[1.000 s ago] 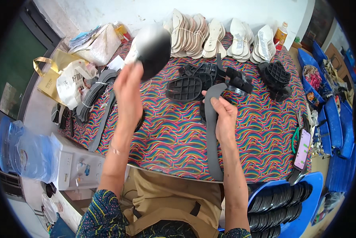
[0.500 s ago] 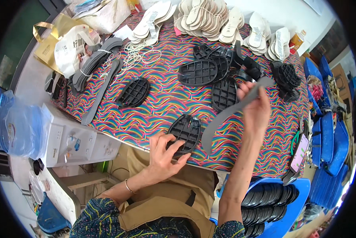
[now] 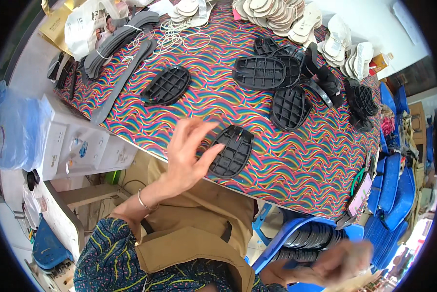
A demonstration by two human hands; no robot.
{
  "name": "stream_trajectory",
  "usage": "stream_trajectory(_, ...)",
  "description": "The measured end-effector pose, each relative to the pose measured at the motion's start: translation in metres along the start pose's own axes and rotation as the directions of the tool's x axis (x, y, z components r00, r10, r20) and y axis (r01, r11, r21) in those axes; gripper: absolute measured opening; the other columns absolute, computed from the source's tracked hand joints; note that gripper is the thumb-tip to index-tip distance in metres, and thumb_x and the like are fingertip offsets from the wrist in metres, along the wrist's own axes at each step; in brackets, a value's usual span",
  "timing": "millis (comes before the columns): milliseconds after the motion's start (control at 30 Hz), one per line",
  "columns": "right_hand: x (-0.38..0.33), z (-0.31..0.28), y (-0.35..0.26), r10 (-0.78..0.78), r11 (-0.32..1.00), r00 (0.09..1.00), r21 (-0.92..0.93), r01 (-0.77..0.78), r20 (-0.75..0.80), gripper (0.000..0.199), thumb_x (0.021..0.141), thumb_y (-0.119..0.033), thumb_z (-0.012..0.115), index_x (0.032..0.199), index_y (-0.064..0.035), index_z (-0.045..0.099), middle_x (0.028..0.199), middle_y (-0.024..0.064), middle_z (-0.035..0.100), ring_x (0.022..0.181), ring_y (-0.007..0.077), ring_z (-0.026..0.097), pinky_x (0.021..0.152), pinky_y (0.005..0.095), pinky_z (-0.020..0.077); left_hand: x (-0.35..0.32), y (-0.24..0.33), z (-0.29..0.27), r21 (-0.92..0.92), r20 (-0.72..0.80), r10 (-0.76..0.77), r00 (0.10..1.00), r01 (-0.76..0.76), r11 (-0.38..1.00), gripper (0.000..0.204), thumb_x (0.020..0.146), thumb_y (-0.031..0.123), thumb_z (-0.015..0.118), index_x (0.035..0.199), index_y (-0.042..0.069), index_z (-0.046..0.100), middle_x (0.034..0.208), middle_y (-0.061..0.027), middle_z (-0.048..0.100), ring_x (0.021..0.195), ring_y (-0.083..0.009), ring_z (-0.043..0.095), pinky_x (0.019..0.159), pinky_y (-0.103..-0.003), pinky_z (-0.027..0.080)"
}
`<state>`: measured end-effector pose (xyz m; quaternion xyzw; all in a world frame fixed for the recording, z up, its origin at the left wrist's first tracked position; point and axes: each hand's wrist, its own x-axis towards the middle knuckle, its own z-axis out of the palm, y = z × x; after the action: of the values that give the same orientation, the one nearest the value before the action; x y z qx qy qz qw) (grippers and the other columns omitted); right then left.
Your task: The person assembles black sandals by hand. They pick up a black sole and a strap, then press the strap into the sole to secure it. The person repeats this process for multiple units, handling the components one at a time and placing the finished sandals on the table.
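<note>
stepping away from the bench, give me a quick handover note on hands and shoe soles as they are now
Left hand: open, fingers spread, touching the black sole lying ridged side up near the table's near edge.
Right hand: blurred, low at the blue bin of stacked black soles; cannot tell what it holds.
Laid out: another single black sole to the left, several more toward the far side, white insoles along the back, grey strips at far left.
Left: the bin is far from empty.

Likely shoe workshop: piled soles [image 3: 277,14]
</note>
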<state>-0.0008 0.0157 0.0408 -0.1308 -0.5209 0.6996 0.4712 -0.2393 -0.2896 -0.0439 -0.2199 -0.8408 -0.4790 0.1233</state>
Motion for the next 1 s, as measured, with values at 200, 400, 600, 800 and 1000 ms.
stream_trajectory(200, -0.013, 0.122, 0.12, 0.744, 0.631, 0.624, -0.559, -0.539, 0.238, 0.014, 0.097, -0.007, 0.057, 0.101, 0.0035, 0.064, 0.066, 0.0018, 0.059, 0.051, 0.0084, 0.053, 0.045, 0.0249, 0.0402, 0.033, -0.02, 0.012, 0.209, 0.314, 0.11, 0.943, -0.182, 0.961, 0.058, 0.068, 0.025, 0.085, 0.118, 0.005, 0.063, 0.128, -0.0165, 0.048, 0.126, -0.0371, 0.04, 0.102, -0.048, 0.036)
stream_trajectory(400, -0.018, 0.112, 0.171, 0.633, 0.634, 0.735, -0.707, -0.313, 0.243, 0.015, 0.097, -0.011, 0.059, 0.088, 0.0014, 0.061, 0.064, -0.002, 0.051, 0.06, 0.0038, 0.042, 0.051, 0.0257, 0.0352, 0.022, -0.002, 0.006, -0.341, 0.36, -0.033, 0.932, 0.165, 0.925, 0.033, 0.073, 0.002, 0.081, 0.098, 0.006, 0.059, 0.118, -0.0079, 0.052, 0.103, -0.0179, 0.057, 0.087, -0.033, 0.049)
stream_trajectory(600, -0.02, 0.125, 0.17, 0.56, 0.614, 0.77, -0.777, -0.138, 0.305, 0.017, 0.097, -0.009, 0.057, 0.087, 0.0039, 0.06, 0.064, 0.0022, 0.046, 0.062, 0.0058, 0.039, 0.053, 0.0263, 0.0334, 0.015, -0.007, 0.031, -0.599, 0.522, -0.284, 0.804, 0.583, 0.549, 0.04, 0.082, 0.004, 0.077, 0.117, 0.001, 0.06, 0.103, -0.0016, 0.063, 0.093, -0.0089, 0.059, 0.083, -0.027, 0.05)
stream_trajectory(800, -0.024, 0.129, 0.17, 0.533, 0.587, 0.783, -0.807, -0.069, 0.32, 0.014, 0.096, -0.005, 0.054, 0.099, 0.0056, 0.062, 0.065, 0.0092, 0.046, 0.063, 0.0097, 0.039, 0.055, 0.0298, 0.0367, 0.02, -0.009, 0.045, -0.478, 0.685, -0.305, 0.662, 0.724, 0.498, 0.031, 0.089, 0.012, 0.072, 0.117, -0.001, 0.067, 0.094, 0.0022, 0.066, 0.085, -0.0044, 0.057, 0.076, -0.023, 0.048)
stream_trajectory(1000, -0.028, 0.123, 0.173, 0.523, 0.583, 0.784, -0.812, -0.043, 0.334, 0.021, 0.097, -0.005, 0.053, 0.112, 0.0031, 0.064, 0.068, 0.0116, 0.051, 0.064, 0.0115, 0.043, 0.058, 0.0298, 0.041, 0.024, -0.01, 0.051, -0.452, 0.719, -0.268, 0.641, 0.724, 0.521, 0.026, 0.09, 0.01, 0.069, 0.114, -0.001, 0.069, 0.086, 0.0055, 0.065, 0.08, -0.0024, 0.054, 0.072, -0.022, 0.045)
